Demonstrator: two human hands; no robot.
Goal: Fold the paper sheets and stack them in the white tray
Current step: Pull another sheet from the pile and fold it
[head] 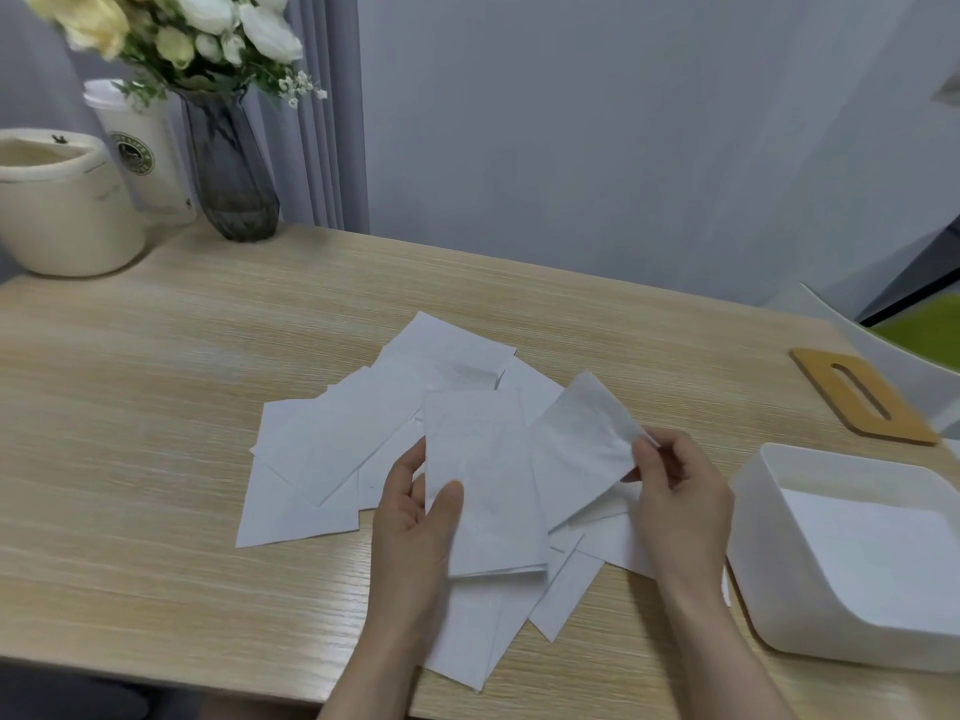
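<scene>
Above the scattered paper pile [332, 454], the left hand [415, 517] pinches a half-folded sheet [483, 485] between thumb and fingers while the right hand [675, 491] pinches its raised flap, left of the white tray [769, 491].

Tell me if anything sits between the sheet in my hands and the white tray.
Nothing visible blocks it. The held sheet is above the paper pile, and the white tray sits open just past the right hand. The wooden lid lies farther back, off that path.
</scene>
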